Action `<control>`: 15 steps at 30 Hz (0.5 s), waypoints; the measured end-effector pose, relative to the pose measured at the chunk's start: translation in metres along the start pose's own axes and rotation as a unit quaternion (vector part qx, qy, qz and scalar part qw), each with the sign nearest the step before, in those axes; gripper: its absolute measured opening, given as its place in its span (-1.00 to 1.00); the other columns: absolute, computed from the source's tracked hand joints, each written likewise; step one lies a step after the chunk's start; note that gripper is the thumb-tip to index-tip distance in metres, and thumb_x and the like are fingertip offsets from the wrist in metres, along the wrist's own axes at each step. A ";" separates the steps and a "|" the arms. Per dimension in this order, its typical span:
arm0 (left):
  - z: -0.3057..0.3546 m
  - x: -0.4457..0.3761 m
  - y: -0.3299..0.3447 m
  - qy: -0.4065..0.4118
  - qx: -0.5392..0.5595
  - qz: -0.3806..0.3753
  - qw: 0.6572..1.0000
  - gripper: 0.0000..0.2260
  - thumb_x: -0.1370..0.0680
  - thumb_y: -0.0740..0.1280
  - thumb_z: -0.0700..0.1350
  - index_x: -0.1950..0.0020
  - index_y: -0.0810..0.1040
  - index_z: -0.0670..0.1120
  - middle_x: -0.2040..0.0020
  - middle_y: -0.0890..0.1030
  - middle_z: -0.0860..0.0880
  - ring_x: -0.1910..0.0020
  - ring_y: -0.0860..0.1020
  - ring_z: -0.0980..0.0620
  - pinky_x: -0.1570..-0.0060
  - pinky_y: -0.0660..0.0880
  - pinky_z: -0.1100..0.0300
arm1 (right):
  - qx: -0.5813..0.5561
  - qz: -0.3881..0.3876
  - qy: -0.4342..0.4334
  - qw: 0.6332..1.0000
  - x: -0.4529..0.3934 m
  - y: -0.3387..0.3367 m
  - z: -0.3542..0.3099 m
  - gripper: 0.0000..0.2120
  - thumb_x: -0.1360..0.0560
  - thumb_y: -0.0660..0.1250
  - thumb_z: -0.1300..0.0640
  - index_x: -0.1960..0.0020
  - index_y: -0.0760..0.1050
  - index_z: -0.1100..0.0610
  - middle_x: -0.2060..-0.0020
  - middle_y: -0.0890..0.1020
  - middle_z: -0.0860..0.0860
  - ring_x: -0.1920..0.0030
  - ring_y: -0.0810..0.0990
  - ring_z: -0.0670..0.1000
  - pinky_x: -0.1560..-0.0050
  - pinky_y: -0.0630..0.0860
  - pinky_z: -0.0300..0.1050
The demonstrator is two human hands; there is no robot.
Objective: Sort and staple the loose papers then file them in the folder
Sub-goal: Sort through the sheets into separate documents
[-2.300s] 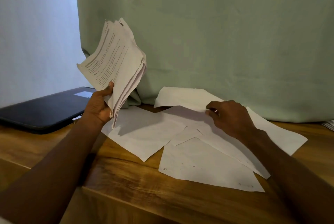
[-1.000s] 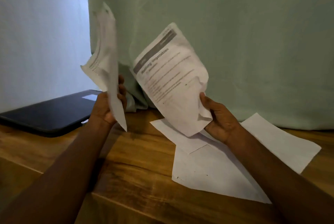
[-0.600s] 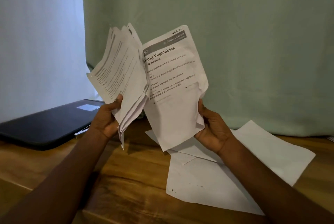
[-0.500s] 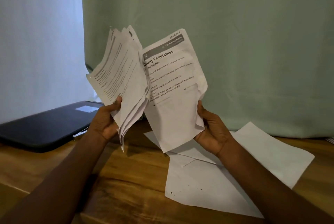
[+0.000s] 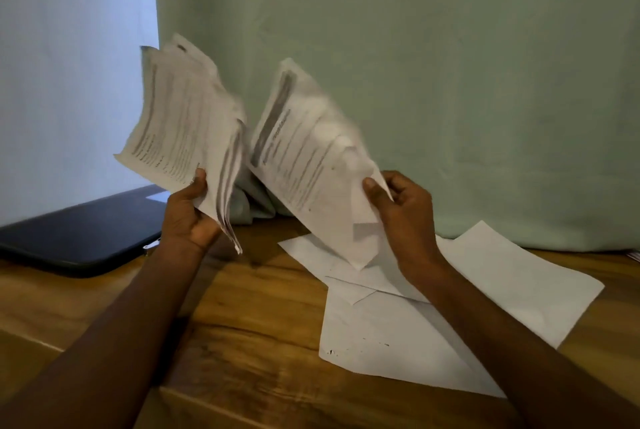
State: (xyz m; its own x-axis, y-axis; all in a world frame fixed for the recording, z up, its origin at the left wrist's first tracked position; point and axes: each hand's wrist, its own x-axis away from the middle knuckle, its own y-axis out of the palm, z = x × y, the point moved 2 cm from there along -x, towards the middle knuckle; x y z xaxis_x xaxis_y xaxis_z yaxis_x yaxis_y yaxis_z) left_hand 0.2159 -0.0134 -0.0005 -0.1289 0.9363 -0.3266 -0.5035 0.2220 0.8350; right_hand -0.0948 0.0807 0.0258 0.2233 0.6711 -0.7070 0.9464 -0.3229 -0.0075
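My left hand [image 5: 188, 217] grips a stack of printed papers [image 5: 183, 124] by its lower edge and holds it upright above the table. My right hand [image 5: 401, 210] pinches a single printed sheet [image 5: 308, 165] at its lower right corner; the sheet is blurred and tilted, a short gap to the right of the stack. Several loose white sheets [image 5: 391, 335] lie face down on the wooden table [image 5: 242, 342] under and to the right of my right arm. A dark zipped folder [image 5: 79, 234] lies flat at the left.
A pale green curtain [image 5: 450, 82] hangs right behind the table. A white wall [image 5: 69, 65] fills the left. The edge of some more papers [image 5: 635, 255] shows at the far right edge. The table's front edge runs along the bottom.
My right hand lifted one sheet from the table pile and brought it up against the stack. Now the sheet has swung away to the right and tilted, leaving a gap from the stack.
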 end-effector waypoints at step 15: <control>0.003 0.022 0.020 0.006 -0.085 0.017 0.996 -0.83 -0.68 0.26 -0.21 -0.24 0.52 -0.03 -0.05 0.67 -0.05 -0.12 0.63 -0.04 -0.18 0.62 -0.06 | 0.255 -0.409 -0.004 0.876 0.056 0.048 0.025 -0.60 -0.55 0.34 -0.27 -0.22 0.62 -0.03 -0.16 0.66 -0.14 -0.17 0.59 -0.13 -0.28 0.53 0.03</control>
State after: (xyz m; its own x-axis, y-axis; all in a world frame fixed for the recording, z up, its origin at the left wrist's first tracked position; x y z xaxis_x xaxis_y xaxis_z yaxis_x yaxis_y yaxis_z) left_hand 0.2055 0.0124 0.0106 -0.1588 0.9388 -0.3057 -0.6356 0.1397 0.7593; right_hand -0.0425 0.0862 -0.0317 -0.4849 0.8132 -0.3220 0.5604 0.0063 -0.8282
